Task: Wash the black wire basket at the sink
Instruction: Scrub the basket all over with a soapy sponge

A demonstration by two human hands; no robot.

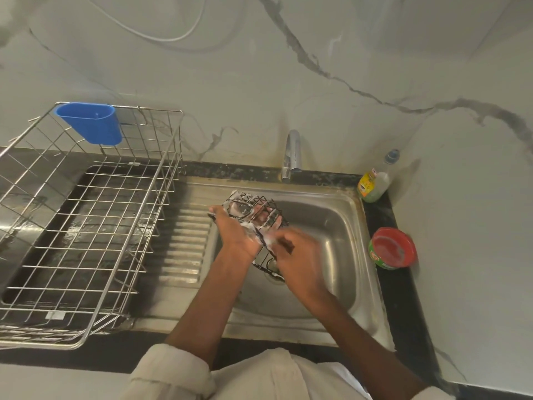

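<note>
The black wire basket [253, 210], coated with white soap foam, is held tilted over the left side of the steel sink [326, 223]. My left hand [235, 232] grips it from the left, fingers reaching inside the wires. My right hand [297, 256] is blurred against the basket's lower right edge, its fingers in foam; whether it holds a scrubber is hidden. The tap [292, 155] stands behind the basin, and no water is seen running.
A large steel dish rack [86, 223] with a blue plastic cup [90, 122] hooked on it covers the counter to the left. The ribbed drainboard [184, 243] lies between rack and basin. A dish-soap bottle [376, 180] and a red soap tub [393, 248] stand on the right ledge.
</note>
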